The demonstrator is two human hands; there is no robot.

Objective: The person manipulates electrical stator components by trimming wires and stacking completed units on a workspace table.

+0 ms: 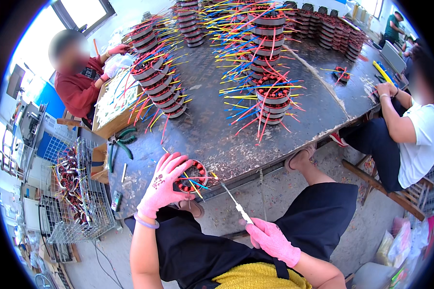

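My left hand (pixel 168 182), in a pink glove, grips a ring-shaped motor stator (pixel 203 168) at the table's near edge. Red windings line the ring, and red, blue and yellow wire leads stick out of it. Lower and to the right, my right hand (pixel 272 240), also gloved in pink, is closed round a thin tool with a white handle (pixel 244 213) and a slender shaft. The tool's tip is close to the leads at the stator's right side; whether it touches them I cannot tell. My left fingers partly cover the stator.
Stacks of stators (pixel 273 98) with bristling leads stand across the dark table (pixel 202 111). Green-handled pliers (pixel 122 142) lie at the left by a cardboard box (pixel 112 108). A wire basket (pixel 82 192) of stators stands lower left. One co-worker (pixel 79 82) sits left, another (pixel 405 125) right.
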